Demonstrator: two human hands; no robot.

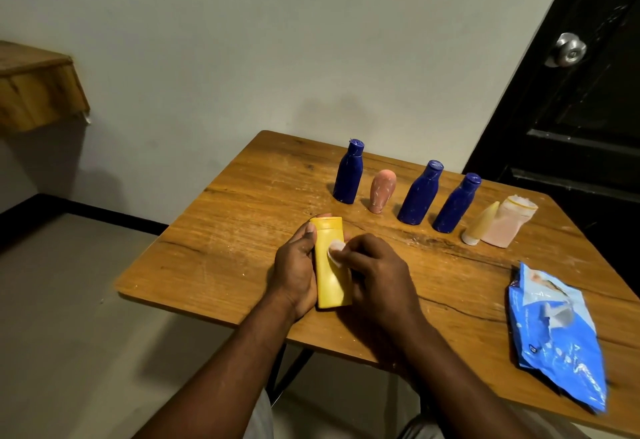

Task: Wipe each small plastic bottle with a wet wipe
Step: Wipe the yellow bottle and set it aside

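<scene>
Your left hand grips the flat-sided yellow plastic bottle. The thumb lies along its left edge and the fingers curl round the far side. The bottle lies lengthwise over the near left part of the scratched wooden worktop, cap end pointing away from you. Whether it rests on the wood I cannot tell.

Your right hand pinches a small bunched white wet wipe and presses it on the bottle's upper face, just below the cap.

Beyond your hands a row of bottles stands across the worktop:
- the left dark blue plastic bottle
- a pink rounded plastic bottle, standing on its cap
- the middle dark blue plastic bottle
- the right dark blue plastic bottle
- a pale yellow cone-shaped tube, touching a pale pink translucent bottle

A crumpled blue wet-wipe pack lies flat near the right edge, well apart from both hands.

Behind the worktop on the right is a black door with a round silver knob — and on the wall at the left, a wooden shelf.
</scene>
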